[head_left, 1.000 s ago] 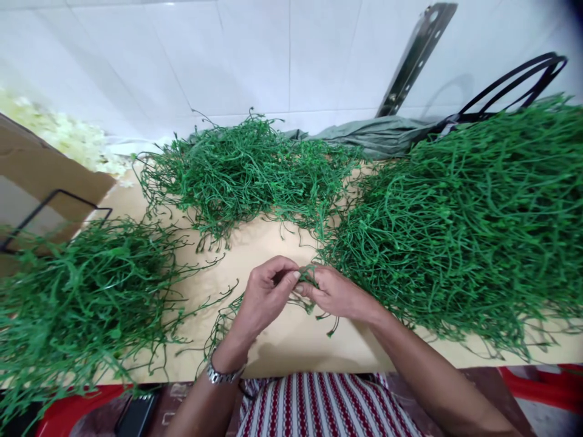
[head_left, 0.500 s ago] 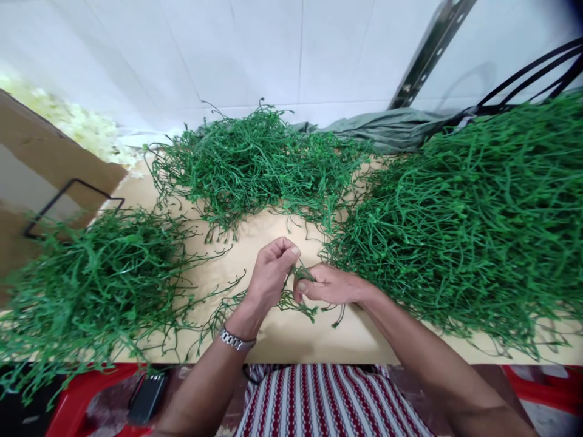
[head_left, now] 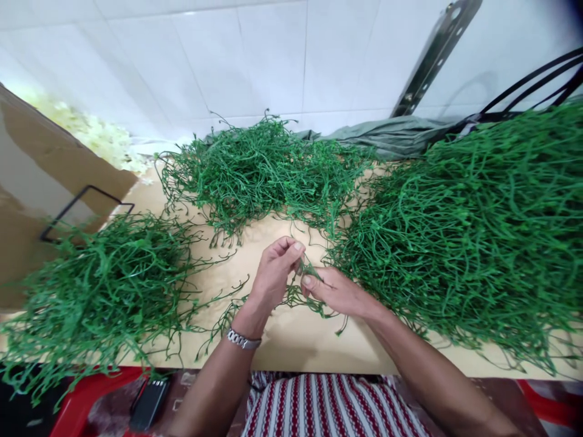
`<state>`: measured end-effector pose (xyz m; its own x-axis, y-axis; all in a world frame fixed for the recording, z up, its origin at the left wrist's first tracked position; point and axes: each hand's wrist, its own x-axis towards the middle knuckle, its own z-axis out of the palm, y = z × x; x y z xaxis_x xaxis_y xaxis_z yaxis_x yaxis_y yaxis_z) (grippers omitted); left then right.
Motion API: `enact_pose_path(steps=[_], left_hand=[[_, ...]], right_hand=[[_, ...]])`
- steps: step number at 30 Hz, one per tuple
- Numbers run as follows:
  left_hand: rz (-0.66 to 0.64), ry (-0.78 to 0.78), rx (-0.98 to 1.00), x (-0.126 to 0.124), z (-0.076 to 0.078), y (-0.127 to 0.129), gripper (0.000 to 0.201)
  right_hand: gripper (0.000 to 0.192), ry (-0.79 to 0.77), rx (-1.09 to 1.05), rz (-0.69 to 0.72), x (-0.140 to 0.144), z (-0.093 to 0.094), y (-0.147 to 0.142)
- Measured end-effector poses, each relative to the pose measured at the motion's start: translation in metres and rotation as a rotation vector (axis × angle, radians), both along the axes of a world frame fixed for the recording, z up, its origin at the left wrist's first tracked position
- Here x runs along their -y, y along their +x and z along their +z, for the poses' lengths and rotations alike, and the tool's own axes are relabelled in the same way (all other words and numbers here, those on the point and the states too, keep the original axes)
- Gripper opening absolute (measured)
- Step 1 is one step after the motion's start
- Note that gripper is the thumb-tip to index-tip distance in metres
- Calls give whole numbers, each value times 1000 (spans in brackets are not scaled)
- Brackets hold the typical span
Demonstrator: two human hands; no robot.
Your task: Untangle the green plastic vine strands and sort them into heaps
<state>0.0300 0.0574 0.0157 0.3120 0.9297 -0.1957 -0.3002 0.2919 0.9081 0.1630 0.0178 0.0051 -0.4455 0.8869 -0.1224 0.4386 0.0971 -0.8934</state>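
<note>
So the whole pale tan bench (head_left: pixel 282 340) is basically buried in green plastic stems, sorted into three heaps that leave a bare patch in the lower middle of the frame where the hands work. Biggest is the huge tangled mound of green plastic stems (head_left: pixel 473 224) filling the right side, close enough that the right hand can reach in without stretching. Next is the looser pile of green stems (head_left: pixel 100 291) at lower left, spilling over the front edge, and then the smaller heap of green stems (head_left: pixel 259 170) at upper centre against the white tiled wall (head_left: pixel 273 54). A brown cardboard box (head_left: pixel 40 176) sits at the left edge, a dark perforated metal bracket (head_left: pixel 432 54) leans at upper right. Now the hands: the left hand (head_left: pixel 273 276) is curled nearly closed, thumb and fingertips pinching the top of a small green plastic sprig (head_left: pixel 306 285). The right hand (head_left: pixel 337 292) is closed on the same sprig from the other side, thumb pressed on top. The sprig sits just above the bench, right between both hands, its thin ends trailing down.
</note>
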Motion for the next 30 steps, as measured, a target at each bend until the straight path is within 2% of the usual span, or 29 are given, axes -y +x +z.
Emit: enact_pose_path(steps=[4,7,10,13,16,20,25,30], left_hand=[[-176,56,-48,10,5,-8,21],[-209,112,-54,14,5,-12,20],[-247,132,-46,15,1,-15,20],[-144,188,-151,15,-3,-17,15],[2,311,-310,17,-5,-18,15],[35,383,-443,20,-6,-21,15],[103,367,-201,22,-9,-21,11],[196,463,-37,22,-10,-17,3]], right_hand=[[53,5,-25,14,-2,2,8],[48,43,-1,12,-5,4,12],[42,18,6,77,-9,7,13],[29,35,96,145,-13,6,10],[22,93,249,131,-16,4,4],[23,186,489,62,-21,8,-7],[19,342,770,14,-32,16,-21],[26,267,859,-29,-45,17,-31]])
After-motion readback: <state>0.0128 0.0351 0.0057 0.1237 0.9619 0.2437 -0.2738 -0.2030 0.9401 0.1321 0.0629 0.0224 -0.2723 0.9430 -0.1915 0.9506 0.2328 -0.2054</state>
